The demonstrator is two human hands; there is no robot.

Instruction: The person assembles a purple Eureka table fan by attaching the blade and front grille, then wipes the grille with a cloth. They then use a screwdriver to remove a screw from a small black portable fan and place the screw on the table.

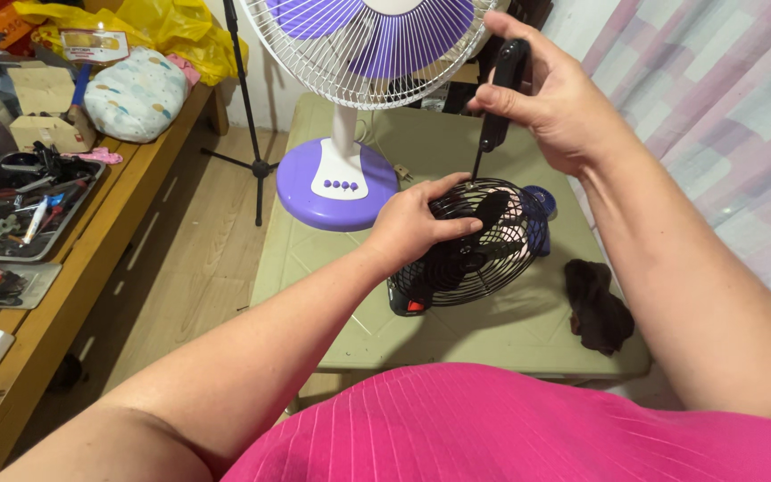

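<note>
While our left hand (412, 223) presses flat on the small black fan (475, 245) on the green table (332, 268), right hand (555, 94) grips a screwdriver (497, 98), tip at grille rim; grille not off yet, prob. early.

A small black fan (484, 245) with a round wire grille is lying tilted under the left hand (412, 223), whose fingers are resting on the grille's upper left rim. A black-handled screwdriver (497, 103) is standing nearly upright in the right hand (555, 98), its thin shaft pointing down to the grille's top edge.
</note>
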